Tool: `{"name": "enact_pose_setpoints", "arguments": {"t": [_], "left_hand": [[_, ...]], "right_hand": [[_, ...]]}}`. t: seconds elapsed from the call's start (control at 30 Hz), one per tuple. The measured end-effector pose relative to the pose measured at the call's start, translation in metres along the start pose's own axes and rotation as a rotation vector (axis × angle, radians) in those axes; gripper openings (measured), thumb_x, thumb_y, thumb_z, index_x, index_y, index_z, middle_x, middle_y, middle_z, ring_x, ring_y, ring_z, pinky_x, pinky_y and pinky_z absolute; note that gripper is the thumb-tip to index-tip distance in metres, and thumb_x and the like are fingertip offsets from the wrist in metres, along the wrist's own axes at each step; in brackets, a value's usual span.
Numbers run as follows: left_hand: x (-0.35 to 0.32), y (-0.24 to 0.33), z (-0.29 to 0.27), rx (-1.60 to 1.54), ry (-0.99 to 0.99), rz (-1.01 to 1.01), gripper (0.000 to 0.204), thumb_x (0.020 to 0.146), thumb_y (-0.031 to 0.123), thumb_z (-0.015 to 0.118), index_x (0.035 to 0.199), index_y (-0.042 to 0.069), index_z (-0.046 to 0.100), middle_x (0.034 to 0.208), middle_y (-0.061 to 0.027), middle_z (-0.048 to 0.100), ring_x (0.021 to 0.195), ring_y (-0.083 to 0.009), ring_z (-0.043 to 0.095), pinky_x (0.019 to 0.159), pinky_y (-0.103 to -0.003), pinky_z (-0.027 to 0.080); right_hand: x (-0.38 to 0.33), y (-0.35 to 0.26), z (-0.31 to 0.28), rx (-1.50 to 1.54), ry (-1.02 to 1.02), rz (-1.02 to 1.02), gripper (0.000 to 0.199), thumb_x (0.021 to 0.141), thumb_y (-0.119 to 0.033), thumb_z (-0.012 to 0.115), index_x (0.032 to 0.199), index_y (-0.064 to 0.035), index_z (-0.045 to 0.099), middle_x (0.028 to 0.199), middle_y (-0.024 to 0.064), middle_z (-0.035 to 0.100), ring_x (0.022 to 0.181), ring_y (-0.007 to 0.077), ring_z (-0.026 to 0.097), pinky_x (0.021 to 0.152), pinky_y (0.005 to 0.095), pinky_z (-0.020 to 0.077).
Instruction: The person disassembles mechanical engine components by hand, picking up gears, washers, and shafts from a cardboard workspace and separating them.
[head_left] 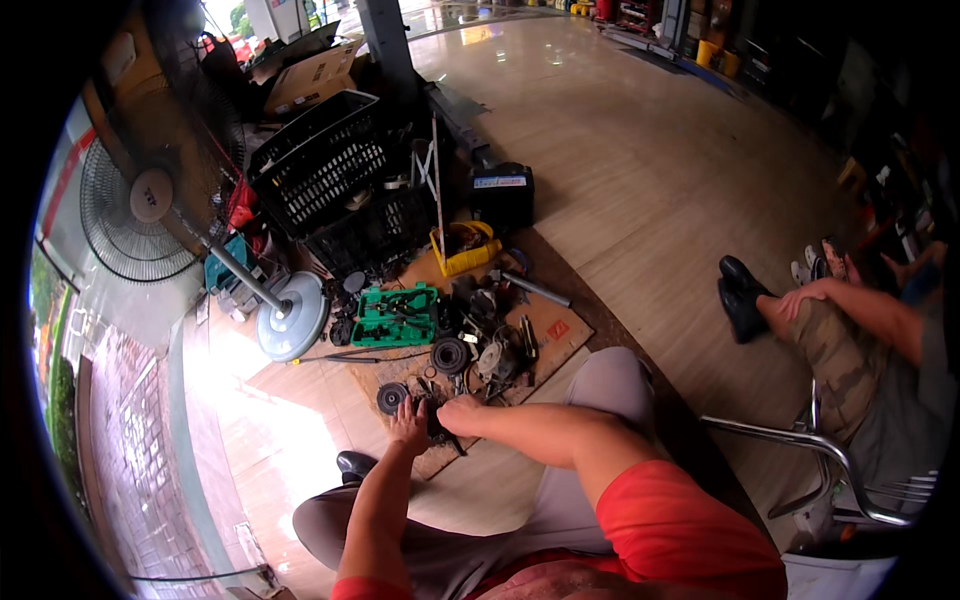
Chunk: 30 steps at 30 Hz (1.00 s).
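My left hand [408, 426] is at the near edge of a brown cardboard sheet [558, 328], its fingers stretched out and apart. Just beyond its fingertips lies a round black pulley [392, 398]. My right hand [460, 414] is closed beside a dark metal part between the two hands; what its fingers grip is hidden. A second black grooved pulley [449, 355] lies farther off, near a greasy metal housing [494, 362]. Beyond them, a green tool case [396, 316] lies open with tools in it.
A standing fan [290, 316] is at left, near black plastic crates [330, 165]. A yellow tray [468, 258] and black battery [502, 196] stand beyond the parts. At right, another person's legs [805, 345] are near a metal chair [835, 450]. A metal tube [537, 290] lies on the cardboard.
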<state>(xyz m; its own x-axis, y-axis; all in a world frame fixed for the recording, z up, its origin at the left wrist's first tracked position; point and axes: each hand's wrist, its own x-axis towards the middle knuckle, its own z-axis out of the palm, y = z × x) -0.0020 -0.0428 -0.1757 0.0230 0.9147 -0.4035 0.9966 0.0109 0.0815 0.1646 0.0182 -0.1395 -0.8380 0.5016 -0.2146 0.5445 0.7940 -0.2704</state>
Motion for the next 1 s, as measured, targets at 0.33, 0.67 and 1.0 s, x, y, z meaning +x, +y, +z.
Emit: {"name": "enact_pose_setpoints", "arguments": {"t": [0.33,0.67,1.0], "left_hand": [[0.009,-0.004,0.006,-0.013,0.063,0.008,0.084,0.069,0.027,0.076,0.142,0.030,0.035,0.149,-0.0252,0.019,0.124,-0.0425,0.040,0.099,-0.045,0.043],[0.010,0.009,-0.019,-0.017,-0.057,-0.035,0.081,0.066,0.035,0.078,0.137,0.030,0.040,0.131,-0.0223,0.039,0.112,-0.0399,0.051,0.087,-0.046,0.050],[0.009,0.000,-0.014,0.008,-0.035,-0.042,0.081,0.064,0.033,0.080,0.136,0.029,0.042,0.125,-0.0215,0.042,0.109,-0.0394,0.053,0.085,-0.046,0.051]], "right_hand": [[0.008,-0.003,0.010,0.019,0.033,-0.005,0.023,0.081,-0.015,0.049,0.080,-0.0039,0.070,0.082,0.0164,0.070,0.079,0.0300,0.069,0.068,0.0431,0.0545],[0.005,0.002,0.023,0.049,0.039,0.060,0.020,0.085,-0.019,0.054,0.085,-0.0049,0.067,0.082,0.0160,0.069,0.080,0.0302,0.068,0.068,0.0427,0.0533],[0.009,-0.014,0.025,0.074,0.027,0.171,0.019,0.085,-0.018,0.053,0.093,-0.0043,0.063,0.087,0.0158,0.068,0.086,0.0303,0.067,0.071,0.0424,0.0531]]}}
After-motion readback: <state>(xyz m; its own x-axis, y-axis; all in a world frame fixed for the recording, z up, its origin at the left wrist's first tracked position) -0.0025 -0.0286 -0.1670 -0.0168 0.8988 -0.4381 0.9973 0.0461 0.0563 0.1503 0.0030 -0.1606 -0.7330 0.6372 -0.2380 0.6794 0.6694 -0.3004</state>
